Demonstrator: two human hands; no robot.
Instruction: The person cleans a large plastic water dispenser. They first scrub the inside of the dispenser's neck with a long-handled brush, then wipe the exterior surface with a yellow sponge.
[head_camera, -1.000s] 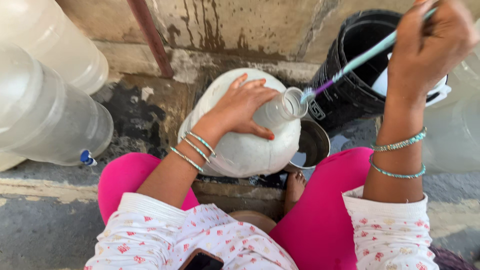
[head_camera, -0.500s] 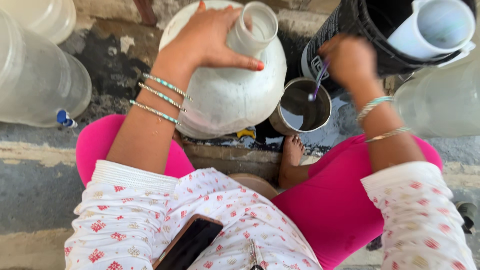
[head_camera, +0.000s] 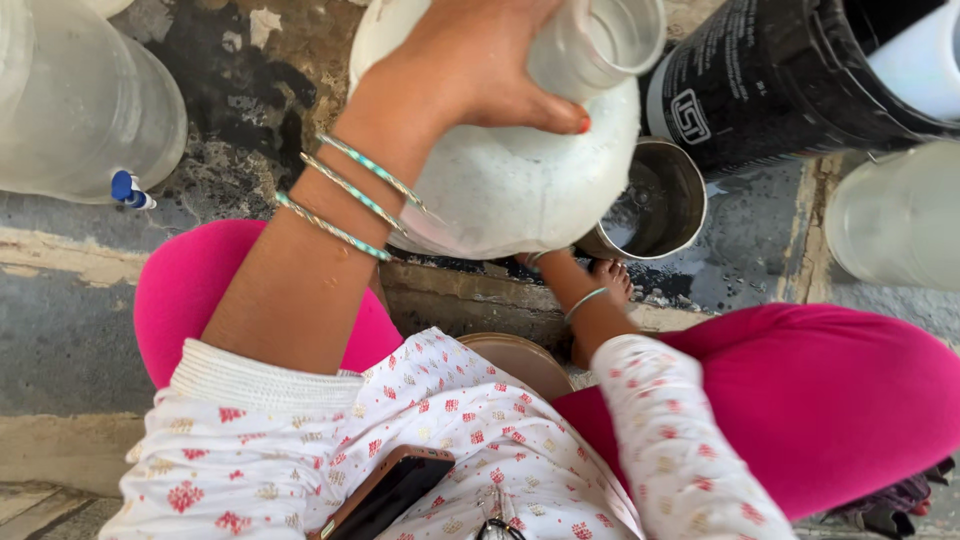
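At far left we see a clear water jug (head_camera: 85, 100) lying on its side, blue cap (head_camera: 125, 187) toward us. Next, our left hand (head_camera: 470, 70) sits on top of the big white jug (head_camera: 500, 180), fingers wrapped around its neck just under the open mouth; three bangles (head_camera: 350, 195) on that wrist. Under the jug's lower edge our right arm reaches in, but the right hand (head_camera: 545, 262) is mostly hidden, so we cannot tell how its fingers lie. Just right of the jug stands a steel cup (head_camera: 655, 205), touching it. Further right we see a black bucket (head_camera: 760, 80), then another clear jug (head_camera: 895, 215).
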